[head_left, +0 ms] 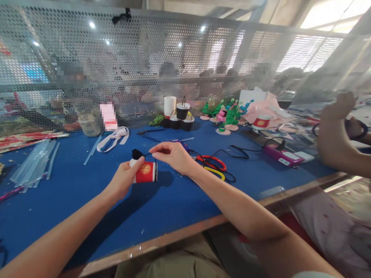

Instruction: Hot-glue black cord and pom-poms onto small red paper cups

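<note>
My left hand (123,175) is closed around a red and white paper cup (149,172) that lies on its side, a gold emblem facing up. A black band runs along the cup's right end. Behind the cup sits a small bundle of black yarn (137,154), by my left fingertips. My right hand (172,154) is just above and right of the cup, thumb and forefinger pinched together on a thin black strand of the yarn. Right of my right wrist lie scissors with red and yellow handles (216,164) on the blue table (174,208).
Translucent glue sticks (33,164) and a jar (89,124) are at left, near a white ribbon (114,139). Small black buckets (183,112), stacked cups (169,106) and green craft plants (232,116) stand at the back. Another person's arm (333,135) is at right beside a purple device (282,155).
</note>
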A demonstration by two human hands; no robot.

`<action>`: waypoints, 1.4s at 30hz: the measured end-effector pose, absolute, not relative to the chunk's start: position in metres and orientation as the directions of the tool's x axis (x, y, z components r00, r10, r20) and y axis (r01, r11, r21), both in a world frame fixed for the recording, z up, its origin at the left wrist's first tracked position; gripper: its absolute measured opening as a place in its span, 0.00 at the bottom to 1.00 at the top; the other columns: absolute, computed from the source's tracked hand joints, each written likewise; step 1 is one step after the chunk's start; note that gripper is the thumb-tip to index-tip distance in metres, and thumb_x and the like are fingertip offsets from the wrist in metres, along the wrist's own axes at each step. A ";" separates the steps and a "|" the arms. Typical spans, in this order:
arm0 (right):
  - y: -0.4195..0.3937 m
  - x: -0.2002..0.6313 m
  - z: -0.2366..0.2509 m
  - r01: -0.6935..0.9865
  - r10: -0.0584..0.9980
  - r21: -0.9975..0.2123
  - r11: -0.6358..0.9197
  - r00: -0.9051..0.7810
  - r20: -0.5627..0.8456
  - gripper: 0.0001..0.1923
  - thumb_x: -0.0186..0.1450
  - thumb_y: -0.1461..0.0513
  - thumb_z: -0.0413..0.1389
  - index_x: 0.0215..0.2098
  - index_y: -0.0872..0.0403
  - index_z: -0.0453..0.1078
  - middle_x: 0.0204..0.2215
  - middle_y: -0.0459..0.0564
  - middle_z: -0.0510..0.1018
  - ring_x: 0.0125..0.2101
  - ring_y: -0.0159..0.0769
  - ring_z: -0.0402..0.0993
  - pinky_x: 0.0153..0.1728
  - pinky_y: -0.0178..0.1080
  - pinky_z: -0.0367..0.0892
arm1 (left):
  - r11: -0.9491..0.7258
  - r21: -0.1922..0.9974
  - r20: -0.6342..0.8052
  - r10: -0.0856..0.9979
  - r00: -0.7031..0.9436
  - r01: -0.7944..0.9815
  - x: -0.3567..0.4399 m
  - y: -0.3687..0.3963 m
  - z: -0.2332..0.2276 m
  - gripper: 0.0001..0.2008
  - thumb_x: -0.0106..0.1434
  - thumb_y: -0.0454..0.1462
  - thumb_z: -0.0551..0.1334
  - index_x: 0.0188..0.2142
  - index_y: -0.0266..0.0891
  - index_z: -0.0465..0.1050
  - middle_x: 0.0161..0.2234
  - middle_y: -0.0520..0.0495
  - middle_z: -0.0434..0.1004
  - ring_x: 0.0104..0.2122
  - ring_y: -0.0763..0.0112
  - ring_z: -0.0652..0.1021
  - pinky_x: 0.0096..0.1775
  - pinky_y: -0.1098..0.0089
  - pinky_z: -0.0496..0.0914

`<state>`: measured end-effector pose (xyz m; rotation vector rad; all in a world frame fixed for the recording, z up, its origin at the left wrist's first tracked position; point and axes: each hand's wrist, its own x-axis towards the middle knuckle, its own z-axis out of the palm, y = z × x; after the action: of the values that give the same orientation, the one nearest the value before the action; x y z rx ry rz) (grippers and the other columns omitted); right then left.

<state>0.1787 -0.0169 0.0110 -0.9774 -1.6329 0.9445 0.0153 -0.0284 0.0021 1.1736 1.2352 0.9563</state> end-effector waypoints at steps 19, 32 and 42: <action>-0.010 0.178 0.003 0.219 0.923 -0.903 0.370 -0.195 0.331 0.06 0.53 0.68 0.55 0.29 0.57 0.73 0.27 0.47 0.77 0.29 0.29 0.72 0.33 0.33 0.65 | 0.118 0.992 -0.122 0.984 0.131 0.039 0.018 -0.035 0.006 0.17 0.44 0.47 0.65 0.18 0.35 0.67 0.13 0.52 0.70 0.14 0.78 0.67 0.17 0.77 0.59; -0.010 0.177 0.003 0.273 0.933 -0.896 0.349 -0.187 0.307 0.07 0.54 0.69 0.54 0.30 0.58 0.73 0.28 0.48 0.77 0.29 0.30 0.72 0.34 0.35 0.65 | 0.075 0.997 -0.077 0.990 0.122 0.024 0.018 -0.034 0.004 0.17 0.44 0.46 0.66 0.17 0.34 0.67 0.13 0.52 0.69 0.14 0.79 0.66 0.17 0.78 0.59; -0.010 0.177 0.002 0.274 0.936 -0.901 0.336 -0.208 0.286 0.07 0.54 0.70 0.54 0.30 0.58 0.73 0.27 0.48 0.77 0.29 0.29 0.72 0.33 0.34 0.65 | 0.039 0.999 -0.038 0.991 0.125 -0.012 0.017 -0.033 0.003 0.13 0.44 0.42 0.67 0.17 0.34 0.68 0.14 0.52 0.69 0.14 0.79 0.66 0.18 0.78 0.60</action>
<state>0.1767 -0.0101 0.0022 -1.0948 -1.6923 0.9134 0.0171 -0.0327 0.0025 1.2266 1.1244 1.0961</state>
